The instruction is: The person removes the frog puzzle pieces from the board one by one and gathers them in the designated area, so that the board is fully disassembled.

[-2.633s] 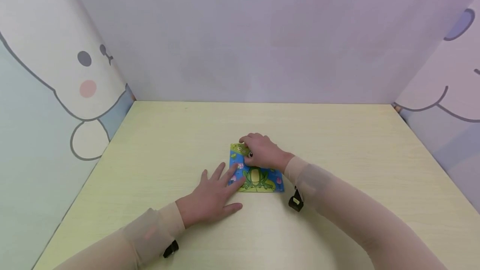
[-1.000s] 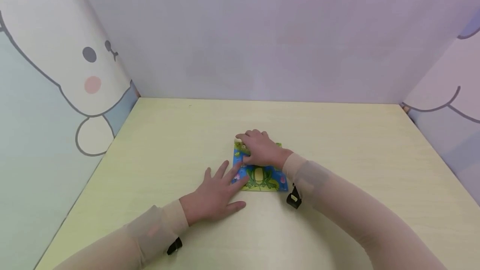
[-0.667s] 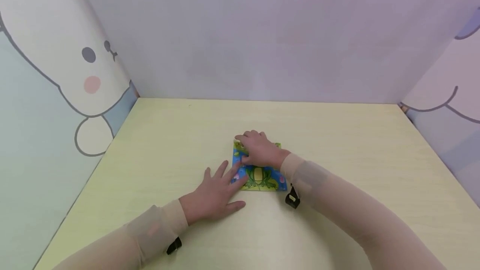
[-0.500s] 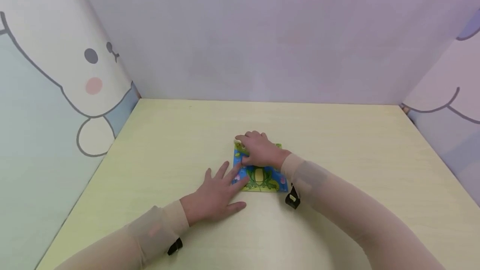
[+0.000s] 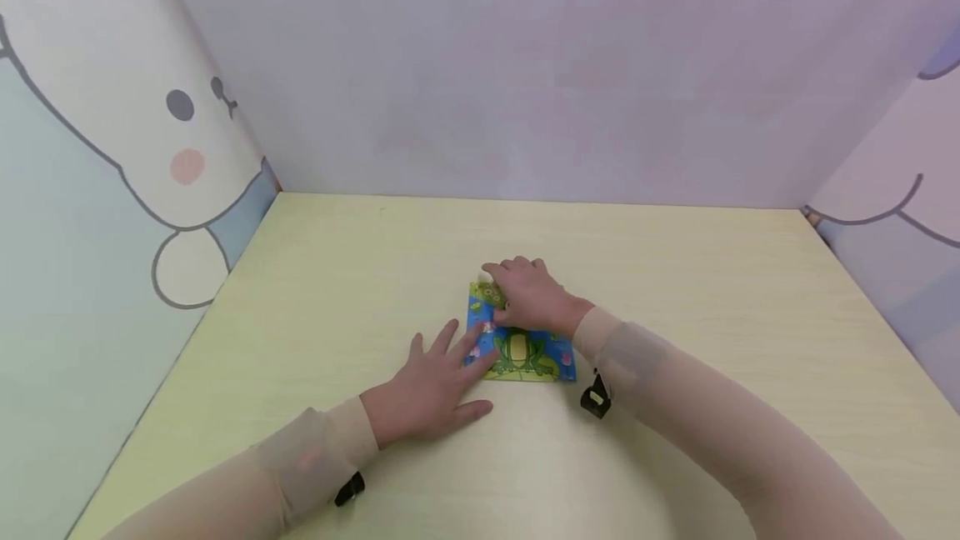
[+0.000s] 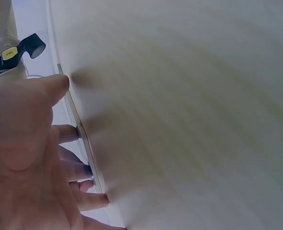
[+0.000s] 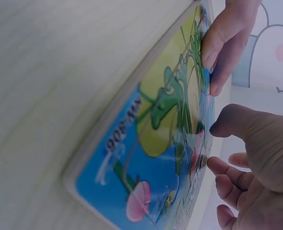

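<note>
A flat picture board with a green frog on blue, its surface crossed by cut lines like a jigsaw puzzle, lies on the table. My left hand has its fingers spread, two of them resting on the board's left side, the thumb on the tabletop. Over the board's upper middle, my right hand arches with loosely bent fingers. In the right wrist view the right thumb and forefinger stand apart, tips right at the board surface, with nothing seen between them. The right hand hides most of the frog's head.
The pale wooden table is bounded by a plain lilac wall at the back. Side walls with cartoon animal drawings rise left and right. Each wrist carries a small black camera.
My right hand has shifted slightly rightward over the board since half a second ago, baring more of its upper left. The left hand has stayed in place on the board.
</note>
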A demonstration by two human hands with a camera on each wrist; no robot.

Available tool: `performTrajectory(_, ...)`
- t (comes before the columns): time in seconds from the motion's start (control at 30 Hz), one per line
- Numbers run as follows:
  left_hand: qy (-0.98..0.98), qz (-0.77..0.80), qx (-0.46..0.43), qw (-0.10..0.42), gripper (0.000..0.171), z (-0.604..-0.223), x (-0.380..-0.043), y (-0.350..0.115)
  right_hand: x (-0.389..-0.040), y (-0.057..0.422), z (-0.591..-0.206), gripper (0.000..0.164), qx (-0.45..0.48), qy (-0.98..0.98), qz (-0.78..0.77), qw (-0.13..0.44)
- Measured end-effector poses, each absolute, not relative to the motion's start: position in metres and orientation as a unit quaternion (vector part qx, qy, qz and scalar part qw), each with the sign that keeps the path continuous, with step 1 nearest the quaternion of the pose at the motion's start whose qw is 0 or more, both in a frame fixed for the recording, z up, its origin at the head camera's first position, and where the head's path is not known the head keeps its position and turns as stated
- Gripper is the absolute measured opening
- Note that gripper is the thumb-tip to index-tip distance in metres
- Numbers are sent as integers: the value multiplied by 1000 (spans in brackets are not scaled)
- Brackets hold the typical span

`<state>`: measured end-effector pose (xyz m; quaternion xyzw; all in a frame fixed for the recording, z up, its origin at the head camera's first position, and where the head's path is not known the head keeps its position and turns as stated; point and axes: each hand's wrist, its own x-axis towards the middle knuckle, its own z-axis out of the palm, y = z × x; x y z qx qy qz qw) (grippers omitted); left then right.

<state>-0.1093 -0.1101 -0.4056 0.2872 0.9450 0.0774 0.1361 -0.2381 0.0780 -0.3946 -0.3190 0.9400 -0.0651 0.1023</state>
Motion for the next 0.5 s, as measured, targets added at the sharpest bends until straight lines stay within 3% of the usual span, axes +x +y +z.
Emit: performTrajectory(0.5, 947, 76, 282, 137, 65, -404, -109, -110, -236, 75, -396, 71, -311, 939, -86, 118)
